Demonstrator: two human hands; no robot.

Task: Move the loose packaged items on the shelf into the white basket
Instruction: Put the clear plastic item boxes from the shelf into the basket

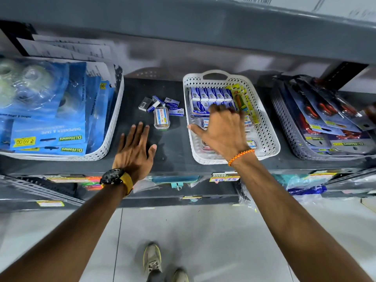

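Several small blue and white staple boxes (162, 105) lie loose on the dark shelf (175, 143), beside a clear plastic box of coloured clips (161, 119). To their right stands the white basket (268, 127), with rows of the same blue boxes and yellow packets in it. My right hand (221, 131) is over the basket's inside, blurred, fingers spread downward; nothing is visibly held. Flat on the shelf in front of the loose boxes rests my left hand (135, 149), fingers apart, holding nothing.
A white basket of blue tape dispenser packs (50, 119) fills the left. A grey basket of carded red items (325, 123) sits at the right. The shelf above (183, 23) overhangs closely. Lower shelves with goods lie below the front edge.
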